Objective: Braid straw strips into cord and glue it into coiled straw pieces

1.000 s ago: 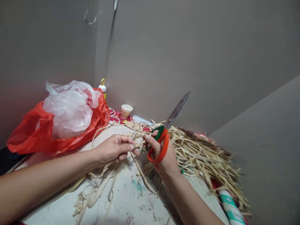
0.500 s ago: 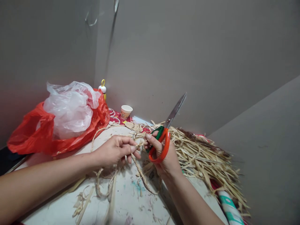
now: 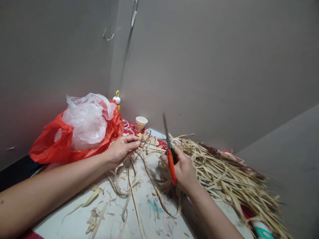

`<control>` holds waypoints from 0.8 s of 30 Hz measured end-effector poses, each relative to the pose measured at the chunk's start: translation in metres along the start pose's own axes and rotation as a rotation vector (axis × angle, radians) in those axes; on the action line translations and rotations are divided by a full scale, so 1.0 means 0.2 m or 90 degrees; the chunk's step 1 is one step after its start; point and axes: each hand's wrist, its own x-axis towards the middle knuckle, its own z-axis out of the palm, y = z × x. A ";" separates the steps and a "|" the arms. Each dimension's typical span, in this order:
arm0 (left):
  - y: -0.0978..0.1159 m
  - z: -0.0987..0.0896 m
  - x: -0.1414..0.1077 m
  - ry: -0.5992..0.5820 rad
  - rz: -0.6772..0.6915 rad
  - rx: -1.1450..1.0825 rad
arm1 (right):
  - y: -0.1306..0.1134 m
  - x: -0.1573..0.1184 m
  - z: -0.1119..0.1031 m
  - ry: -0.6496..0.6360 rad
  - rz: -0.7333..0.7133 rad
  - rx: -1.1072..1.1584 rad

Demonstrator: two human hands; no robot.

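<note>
left hand [image 3: 122,150]: my fingers pinch the braided cord [image 3: 161,199], nearer me than the paper cup [image 3: 141,125]
right hand [image 3: 184,171]: my fingers clamp the scissors [image 3: 171,167], near-right of the cup
cord: loops across the tabletop [image 3: 72,224], on the cup's near side

Left arm [image 3: 62,184] extends from the lower left, left hand [image 3: 123,148] near centre, pinched; right arm [image 3: 211,209] angles from the lower right, right hand [image 3: 183,168] curled in a grip.

Scissors [image 3: 171,167] in right grip [image 3: 184,168]
</note>
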 end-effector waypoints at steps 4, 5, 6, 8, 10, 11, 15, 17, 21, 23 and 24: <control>0.00 -0.03 0.03 0.055 0.027 -0.020 | 0.04 0.00 0.00 -0.055 -0.052 -0.257; 0.01 -0.04 0.04 0.069 0.028 -0.023 | 0.05 0.00 0.01 -0.063 -0.057 -0.303; 0.01 -0.04 0.04 0.079 0.029 -0.025 | 0.06 0.00 0.01 -0.065 -0.063 -0.341; 0.01 -0.05 0.05 0.089 0.031 -0.029 | 0.08 0.00 0.01 -0.057 -0.081 -0.398; 0.00 -0.06 0.05 0.086 0.033 -0.034 | 0.10 0.00 0.01 -0.048 -0.095 -0.430; 0.00 -0.07 0.05 0.085 0.033 -0.037 | 0.10 0.00 0.01 -0.047 -0.100 -0.439; 0.00 -0.07 0.06 0.088 0.030 -0.039 | 0.12 0.00 0.01 -0.052 -0.093 -0.464; 0.00 -0.07 0.06 0.087 0.031 -0.033 | 0.11 0.00 0.01 -0.050 -0.085 -0.473; -0.01 -0.07 0.06 0.104 0.038 -0.019 | 0.11 0.00 0.01 -0.044 -0.089 -0.480; 0.00 -0.07 0.06 0.117 0.041 -0.010 | 0.12 0.00 0.01 -0.043 -0.095 -0.486; 0.00 -0.07 0.06 0.121 0.040 -0.004 | 0.12 0.00 0.01 -0.041 -0.098 -0.490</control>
